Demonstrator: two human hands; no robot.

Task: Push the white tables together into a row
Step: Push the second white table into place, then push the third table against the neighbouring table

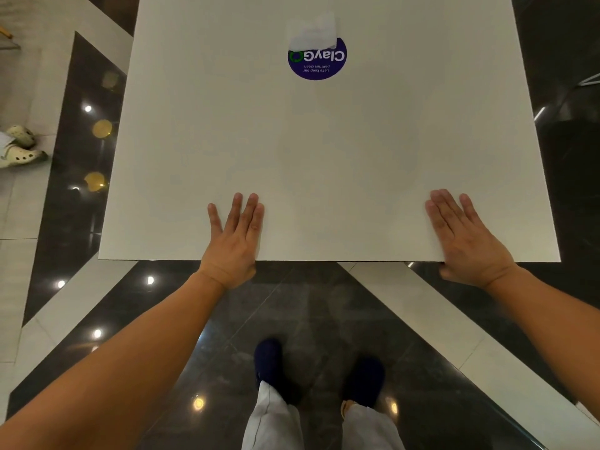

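White table (324,164): square top, extends far from the person. Left hand (235,241) and right hand (464,241) lie flat, fingers straight, on its near edge, well apart. No neighbouring table visible; push direction presumably far.

- Warm, rather dim indoor light; the white table (324,151) ahead of the fingers (237,209) is evenly lit and cream-tinted, without glare
- Small bright lamp reflections dot the glossy dark floor (292,313) left of and behind the fingers
- Shadows soft and faint beside the fingers
- Wide-angle bending bows the table's edges; forearms (130,368) stretch towards the corners; sharp around the fingers, softer outwards
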